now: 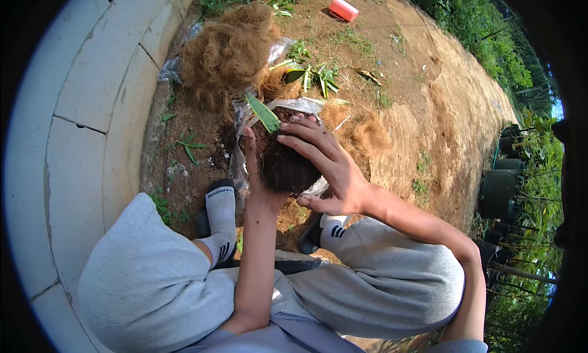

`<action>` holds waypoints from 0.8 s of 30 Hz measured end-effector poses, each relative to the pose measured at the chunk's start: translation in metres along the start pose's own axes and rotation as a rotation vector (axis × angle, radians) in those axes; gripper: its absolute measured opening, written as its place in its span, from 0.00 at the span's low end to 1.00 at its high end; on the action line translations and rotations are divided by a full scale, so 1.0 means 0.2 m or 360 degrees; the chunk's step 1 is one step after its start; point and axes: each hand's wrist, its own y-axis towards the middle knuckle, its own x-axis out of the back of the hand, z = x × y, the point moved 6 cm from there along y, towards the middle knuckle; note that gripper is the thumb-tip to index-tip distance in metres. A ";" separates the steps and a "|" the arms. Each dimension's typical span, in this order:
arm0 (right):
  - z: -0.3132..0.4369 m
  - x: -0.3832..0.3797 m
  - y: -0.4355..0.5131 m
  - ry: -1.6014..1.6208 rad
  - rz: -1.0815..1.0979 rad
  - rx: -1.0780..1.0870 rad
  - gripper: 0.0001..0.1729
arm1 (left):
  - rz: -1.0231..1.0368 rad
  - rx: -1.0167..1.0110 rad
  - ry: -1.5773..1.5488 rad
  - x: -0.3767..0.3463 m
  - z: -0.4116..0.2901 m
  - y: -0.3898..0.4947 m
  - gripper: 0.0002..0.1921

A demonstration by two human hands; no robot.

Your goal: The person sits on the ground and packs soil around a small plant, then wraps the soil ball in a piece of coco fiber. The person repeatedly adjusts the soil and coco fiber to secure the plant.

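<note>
A dark ball of soil and fine fibre (290, 169) rests in my left hand (258, 185), whose palm is beneath it and whose thumb points up along its left side. My right hand (339, 171) curves over the ball's upper right side, fingers bent across it and thumb low near its bottom edge. A green, yellow-edged leaf piece (263, 114) sticks up from the far side of the ball. Under and behind my hands lies a clear plastic sheet (301, 105) with brown soil on it. My left fingers are mostly hidden beneath the ball.
A large heap of brown coir fibre (225, 54) sits beyond my hands, with looser coir (367, 130) to the right. Cut leaves (321, 79) lie nearby. Farther off is a pink plastic mug (343, 10). A tiled ledge (82, 91) runs along the left; dark plant pots (498, 194) stand right.
</note>
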 end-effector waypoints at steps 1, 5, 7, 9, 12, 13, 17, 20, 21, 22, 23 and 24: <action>0.00 -0.02 0.00 -0.0029 0.0059 -0.0018 0.56 | 0.0086 0.0042 -0.0089 -0.02 0.01 0.00 0.53; 0.01 -0.02 -0.01 -0.0080 0.0075 -0.0012 0.53 | -0.0311 -0.0056 0.0216 0.05 -0.01 -0.02 0.53; 0.02 -0.01 -0.01 -0.0152 0.0066 0.0047 0.53 | -0.0215 -0.0034 0.0207 0.03 -0.01 -0.02 0.51; 0.02 -0.02 0.00 -0.0167 0.0107 0.0065 0.53 | -0.0210 -0.0003 0.0176 0.04 0.00 -0.02 0.50; 0.00 -0.04 0.01 -0.0118 0.0250 0.0022 0.53 | -0.0277 0.0019 0.0203 0.05 0.00 -0.02 0.49; 0.00 -0.01 0.02 -0.0083 0.0094 0.0024 0.53 | -0.0264 -0.0010 0.0239 0.05 -0.01 -0.01 0.49; -0.03 0.04 0.02 -0.0100 0.0011 -0.0015 0.53 | -0.0206 -0.0064 0.0358 0.03 -0.01 0.00 0.46; -0.04 -0.01 0.01 -0.0155 0.0262 -0.0093 0.54 | -0.0255 -0.0057 0.0498 0.03 -0.01 -0.02 0.46; -0.04 -0.01 0.01 -0.0124 0.0234 -0.0121 0.55 | -0.0290 -0.0054 0.0543 0.03 -0.02 -0.02 0.46; -0.03 -0.01 0.01 -0.0121 0.0259 -0.0119 0.56 | -0.0292 -0.0054 0.0575 0.03 -0.02 -0.02 0.46; -0.03 -0.01 0.01 -0.0118 0.0284 -0.0115 0.57 | -0.0294 -0.0056 0.0607 0.04 -0.03 -0.02 0.46; -0.03 0.01 0.01 -0.0102 0.0192 -0.0141 0.58 | -0.0330 -0.0050 0.0612 0.05 -0.03 -0.02 0.48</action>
